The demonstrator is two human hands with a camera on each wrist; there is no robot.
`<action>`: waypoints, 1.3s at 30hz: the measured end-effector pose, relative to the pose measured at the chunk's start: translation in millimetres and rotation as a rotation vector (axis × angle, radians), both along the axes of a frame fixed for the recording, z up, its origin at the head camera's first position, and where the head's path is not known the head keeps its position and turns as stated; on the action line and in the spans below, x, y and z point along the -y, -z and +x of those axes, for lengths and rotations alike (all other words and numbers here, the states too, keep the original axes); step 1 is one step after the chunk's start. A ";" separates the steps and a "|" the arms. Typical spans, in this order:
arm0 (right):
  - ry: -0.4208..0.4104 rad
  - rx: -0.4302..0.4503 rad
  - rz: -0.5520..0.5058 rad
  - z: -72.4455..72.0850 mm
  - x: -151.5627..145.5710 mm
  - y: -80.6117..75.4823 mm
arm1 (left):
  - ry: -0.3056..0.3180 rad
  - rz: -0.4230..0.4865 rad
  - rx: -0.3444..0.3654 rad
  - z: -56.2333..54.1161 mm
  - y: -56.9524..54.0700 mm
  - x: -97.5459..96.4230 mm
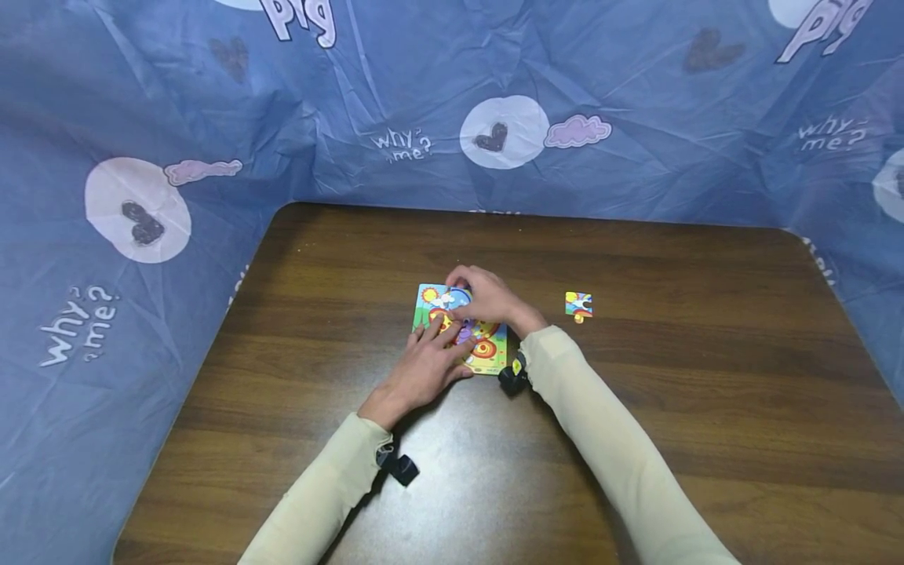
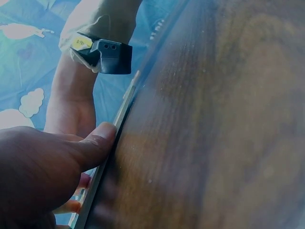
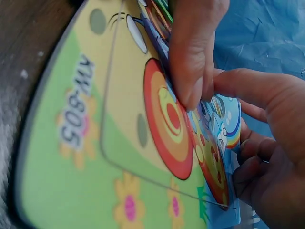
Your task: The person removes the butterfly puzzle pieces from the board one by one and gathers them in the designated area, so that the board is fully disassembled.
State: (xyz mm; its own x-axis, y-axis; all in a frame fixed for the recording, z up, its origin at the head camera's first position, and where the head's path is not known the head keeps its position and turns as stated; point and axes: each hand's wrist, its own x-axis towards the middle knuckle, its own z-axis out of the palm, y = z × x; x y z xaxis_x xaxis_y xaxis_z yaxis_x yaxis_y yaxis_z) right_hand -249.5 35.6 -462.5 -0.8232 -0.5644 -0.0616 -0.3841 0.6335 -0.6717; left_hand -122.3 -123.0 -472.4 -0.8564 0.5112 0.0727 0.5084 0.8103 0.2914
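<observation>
Brown wood grain over the table (image 1: 282,337). Released, spread with straight fingers, at the left hand (image 1: 427,361), resting across the puzzle (image 1: 486,350) around mid-table. Probably light, thin and stiff, smooth enough to slide, liable to buckle at the joints; best taken by opposite edges. Printed brightly: yellow sun at upper left, ringed orange-red rounds, flowered green border, "KW-805" at one corner. Curled about the upper edge, thumb over the picture, at the right hand (image 1: 492,296); impossible to tell whether pinching a single piece. Well apart, farther right, a loose piece (image 1: 575,303) with yellow tab.
</observation>
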 end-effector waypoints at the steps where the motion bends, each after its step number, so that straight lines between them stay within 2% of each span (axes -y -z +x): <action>1: 0.003 0.002 -0.002 -0.2 0.1 0.1 | 0.000 0.001 -0.002 -0.1 0.1 0.1; 9: 0.035 -0.049 0.029 -0.8 0.4 3.1 | 0.000 -0.019 0.013 0.0 0.7 0.0; 17: 0.049 -0.127 -0.020 0.8 -3.0 7.4 | -0.003 -0.011 0.016 0.3 1.3 -0.5; 29: -0.031 -0.206 -0.017 3.7 -20.4 -3.0 | 0.001 0.008 -0.016 0.1 2.0 -0.1; 33: -0.034 -0.187 -0.007 5.2 -29.4 -7.9 | 0.001 0.012 -0.013 0.1 1.5 0.2; 39: -0.029 -0.204 0.019 8.2 -44.3 -14.2 | -0.003 0.008 0.002 -0.7 1.3 0.3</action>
